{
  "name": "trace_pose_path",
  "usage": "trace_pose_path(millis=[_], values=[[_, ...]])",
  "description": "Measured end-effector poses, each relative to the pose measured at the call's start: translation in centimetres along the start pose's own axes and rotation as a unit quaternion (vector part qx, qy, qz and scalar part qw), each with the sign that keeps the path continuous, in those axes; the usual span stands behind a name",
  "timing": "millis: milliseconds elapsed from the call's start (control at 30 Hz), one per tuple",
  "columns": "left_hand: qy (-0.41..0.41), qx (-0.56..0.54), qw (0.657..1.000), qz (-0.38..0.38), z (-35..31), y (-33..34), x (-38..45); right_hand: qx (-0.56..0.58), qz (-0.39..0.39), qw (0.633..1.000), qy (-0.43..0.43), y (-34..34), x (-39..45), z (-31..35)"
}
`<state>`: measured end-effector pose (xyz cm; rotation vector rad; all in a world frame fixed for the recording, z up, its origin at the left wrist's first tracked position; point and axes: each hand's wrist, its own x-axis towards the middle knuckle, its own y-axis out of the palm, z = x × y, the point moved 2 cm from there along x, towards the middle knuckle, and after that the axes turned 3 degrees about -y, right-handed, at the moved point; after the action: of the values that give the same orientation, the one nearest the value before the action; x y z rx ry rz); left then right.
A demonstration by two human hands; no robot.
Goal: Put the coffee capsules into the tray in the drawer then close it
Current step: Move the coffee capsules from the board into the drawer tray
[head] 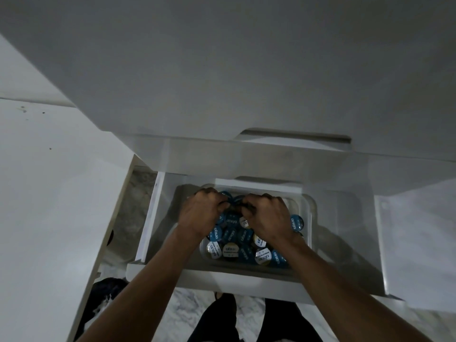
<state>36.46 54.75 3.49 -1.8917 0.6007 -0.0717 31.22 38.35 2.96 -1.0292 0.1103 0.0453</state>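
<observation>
A white drawer (217, 280) stands pulled out below the counter. Inside it lies a clear tray (307, 213) filled with several coffee capsules (230, 250), most with blue lids, a few with gold or white ones. My left hand (201, 213) and my right hand (267, 219) are both down in the tray over its far half, knuckles up. Their fingers are curled in towards each other around capsules at the middle back. Capsules under the palms are hidden.
A white countertop (44, 193) runs along the left, and the cabinet front (246, 70) rises above the drawer. Another white panel (417, 243) stands at the right. My dark-clothed legs (222, 319) stand on a marble floor just before the drawer front.
</observation>
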Motion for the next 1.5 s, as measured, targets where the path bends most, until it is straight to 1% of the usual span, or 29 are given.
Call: trace_pose_path(millis=[133, 300, 433, 567, 633, 800, 933, 1033, 1133, 1267, 1367, 1500], values=[[-0.001, 0.007, 1.000, -0.010, 0.0, -0.3, -0.2, 0.018, 0.014, 1.000, 0.020, 0.0, 0.1, -0.1], [-0.023, 0.008, 1.000, -0.010, 0.4, -0.3, -0.4, 0.040, 0.035, 0.997, 0.048, -0.1, 0.5, 0.1], [-0.023, -0.002, 1.000, -0.019, 0.4, -0.3, -0.4, 0.040, 0.036, 0.997, 0.050, 0.3, 0.7, 0.5], [-0.020, -0.016, 0.999, -0.030, 0.2, -0.7, -0.7, 0.024, 0.025, 0.998, 0.045, 0.4, 0.6, 0.7], [-0.024, -0.029, 0.998, -0.042, 0.1, -1.2, -1.0, 0.037, 0.013, 0.998, 0.054, 0.2, 0.2, 0.7], [-0.025, -0.070, 0.994, -0.078, -0.1, -1.9, -1.7, 0.107, -0.035, 0.990, 0.083, -0.8, -1.5, 0.7], [-0.012, -0.090, 0.992, -0.093, -1.7, -2.1, -2.4, 0.163, -0.071, 0.980, 0.090, -2.2, -3.3, 0.7], [0.004, -0.104, 0.989, -0.104, -3.9, -2.1, -3.2, 0.204, -0.087, 0.971, 0.093, -3.5, -5.2, 0.0], [-0.004, -0.125, 0.986, -0.112, -6.6, -1.7, -4.3, 0.227, -0.111, 0.964, 0.082, -5.5, -7.6, -1.3], [-0.015, -0.182, 0.974, -0.137, -12.6, -1.1, -5.9, 0.249, -0.152, 0.955, 0.059, -9.6, -11.7, -4.2], [-0.008, -0.227, 0.959, -0.170, -18.5, 0.1, -6.9, 0.267, -0.181, 0.945, 0.058, -13.7, -15.6, -8.4], [0.006, -0.257, 0.946, -0.197, -27.7, 2.8, -7.0, 0.269, -0.219, 0.934, 0.082, -19.3, -20.3, -16.6]])
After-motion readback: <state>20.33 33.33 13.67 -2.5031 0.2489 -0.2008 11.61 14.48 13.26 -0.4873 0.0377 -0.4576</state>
